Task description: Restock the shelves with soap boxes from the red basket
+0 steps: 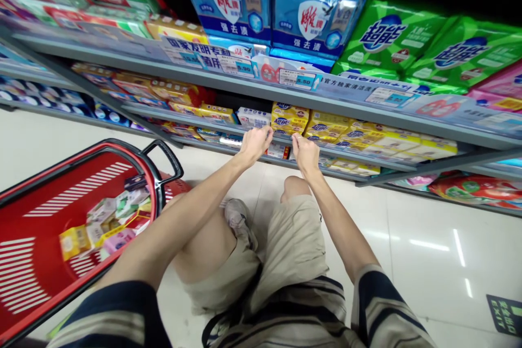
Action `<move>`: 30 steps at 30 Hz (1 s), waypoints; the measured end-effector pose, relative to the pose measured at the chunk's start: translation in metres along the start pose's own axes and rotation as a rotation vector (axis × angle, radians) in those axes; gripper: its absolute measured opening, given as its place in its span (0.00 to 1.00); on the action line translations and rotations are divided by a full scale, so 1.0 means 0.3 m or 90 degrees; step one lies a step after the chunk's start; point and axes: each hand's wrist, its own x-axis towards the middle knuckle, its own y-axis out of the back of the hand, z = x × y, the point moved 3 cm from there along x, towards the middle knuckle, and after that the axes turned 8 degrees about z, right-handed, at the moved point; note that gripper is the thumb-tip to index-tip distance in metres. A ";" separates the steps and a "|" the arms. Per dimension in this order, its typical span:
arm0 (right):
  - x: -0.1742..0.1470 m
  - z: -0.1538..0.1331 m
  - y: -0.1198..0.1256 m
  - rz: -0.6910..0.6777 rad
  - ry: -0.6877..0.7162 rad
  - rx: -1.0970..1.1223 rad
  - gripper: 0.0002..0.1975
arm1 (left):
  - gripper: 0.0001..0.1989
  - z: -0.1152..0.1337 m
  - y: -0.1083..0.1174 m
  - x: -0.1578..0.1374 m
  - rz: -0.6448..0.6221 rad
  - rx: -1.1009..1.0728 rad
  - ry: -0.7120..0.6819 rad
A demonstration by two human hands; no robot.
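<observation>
Head view, yellow pack (290, 115), boxy, bold blue lettering

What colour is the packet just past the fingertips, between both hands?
The packet is mostly yellow, with dark blue lettering; the head view shows it best.

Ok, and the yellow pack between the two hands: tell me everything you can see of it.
The yellow 超能 pack is box-shaped, with dark-blue lettering across its front and smaller print too blurred to read. It looks closed; whether film or card is unclear. It sits on the grey shelf between a white-and-blue pack and similar yellow packs. The left hand and right hand appear close to its lower edge; contact is unclear.
</observation>
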 end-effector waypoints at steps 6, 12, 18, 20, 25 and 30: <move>-0.031 0.007 0.048 0.022 -0.018 0.079 0.20 | 0.15 -0.032 0.020 -0.007 0.017 -0.041 0.057; -0.023 0.028 0.246 0.151 0.132 0.083 0.22 | 0.16 -0.008 0.126 0.001 0.168 -0.215 -0.004; 0.091 -0.033 0.295 0.091 0.215 -0.092 0.26 | 0.18 0.035 0.104 0.056 0.083 -0.161 -0.007; 0.111 -0.049 0.269 0.075 0.205 -0.117 0.25 | 0.15 0.043 0.089 0.071 0.062 -0.129 0.020; 0.121 -0.042 0.226 0.049 0.165 -0.125 0.23 | 0.12 0.063 0.076 0.081 0.040 -0.103 0.044; 0.122 -0.015 0.232 0.050 0.182 -0.131 0.20 | 0.15 0.073 0.066 0.067 0.029 -0.098 0.030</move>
